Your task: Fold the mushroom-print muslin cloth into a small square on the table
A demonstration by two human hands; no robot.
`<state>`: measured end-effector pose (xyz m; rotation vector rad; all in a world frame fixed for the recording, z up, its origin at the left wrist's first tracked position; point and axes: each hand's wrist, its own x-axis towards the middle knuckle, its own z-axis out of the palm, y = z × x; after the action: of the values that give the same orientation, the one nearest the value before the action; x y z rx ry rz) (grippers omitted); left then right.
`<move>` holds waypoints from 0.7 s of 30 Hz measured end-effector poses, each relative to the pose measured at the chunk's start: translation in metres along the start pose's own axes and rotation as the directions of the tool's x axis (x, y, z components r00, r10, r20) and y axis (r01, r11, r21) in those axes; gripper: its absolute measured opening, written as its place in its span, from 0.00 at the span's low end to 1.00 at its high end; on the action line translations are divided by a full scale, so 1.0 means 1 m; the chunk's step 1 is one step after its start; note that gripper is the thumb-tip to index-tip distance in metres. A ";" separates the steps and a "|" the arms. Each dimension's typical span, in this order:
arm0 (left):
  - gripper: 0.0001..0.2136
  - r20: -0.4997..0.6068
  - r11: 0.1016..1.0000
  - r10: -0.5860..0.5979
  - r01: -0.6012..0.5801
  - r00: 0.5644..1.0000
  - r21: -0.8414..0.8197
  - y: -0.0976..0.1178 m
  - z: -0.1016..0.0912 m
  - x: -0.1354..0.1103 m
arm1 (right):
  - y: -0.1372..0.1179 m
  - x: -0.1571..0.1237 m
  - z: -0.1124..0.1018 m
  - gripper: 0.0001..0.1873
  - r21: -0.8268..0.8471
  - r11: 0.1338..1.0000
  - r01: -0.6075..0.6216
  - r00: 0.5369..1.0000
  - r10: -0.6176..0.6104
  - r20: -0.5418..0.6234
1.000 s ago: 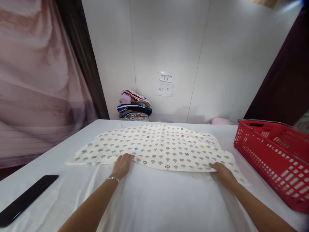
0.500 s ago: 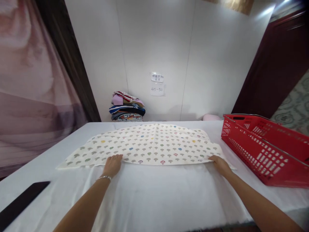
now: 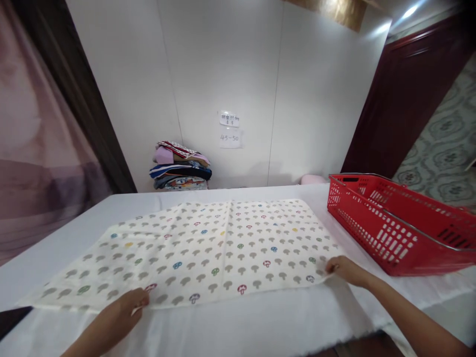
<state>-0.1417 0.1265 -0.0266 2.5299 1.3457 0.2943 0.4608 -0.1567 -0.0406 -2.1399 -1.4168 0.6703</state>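
A cream cloth (image 3: 208,248) printed with small mushrooms lies spread over the white-covered table, with a crease down its middle. My left hand (image 3: 124,310) pinches its near edge left of centre, fingers closed on the fabric. Over at the near right corner, my right hand (image 3: 344,270) grips the same cloth between thumb and fingers. The left part of the cloth reaches over toward a dark flat object (image 3: 13,320) at the table's left edge.
A red plastic basket (image 3: 383,238) with a metal handle stands on the table at right. Folded clothes (image 3: 181,168) are piled at the back against the white wall. Paper labels (image 3: 229,138) hang there. A pink item (image 3: 312,179) sits at the back edge.
Both hands have drawn the cloth's near edge closer to me, the left one farther and leftward. The cloth now lies flatter and covers more of the table. The view has turned slightly right.
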 end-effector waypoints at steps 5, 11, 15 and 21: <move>0.12 0.022 0.995 0.051 -0.049 0.998 -0.083 0.037 -0.002 0.031 | -0.009 0.040 -0.013 0.15 0.182 0.982 -0.046 0.967 0.090 -0.239; 0.18 -0.198 0.968 0.249 -0.251 0.948 0.015 0.099 0.038 0.086 | -0.041 0.110 0.006 0.15 0.087 0.995 0.039 0.966 -0.015 -0.259; 0.21 -0.158 0.946 0.319 -0.303 0.935 0.115 0.123 0.078 0.108 | -0.083 0.166 0.027 0.17 -0.115 0.986 0.124 0.965 -0.147 -0.219; 0.23 -0.131 0.927 0.357 -0.333 0.925 0.170 0.116 0.096 0.109 | -0.126 0.267 0.051 0.20 -0.277 0.950 0.144 0.958 -0.205 -0.202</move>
<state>0.0376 0.1420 -0.0740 2.9202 0.9916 0.4945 0.4324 0.1414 -0.0354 -2.1653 -1.6132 0.1695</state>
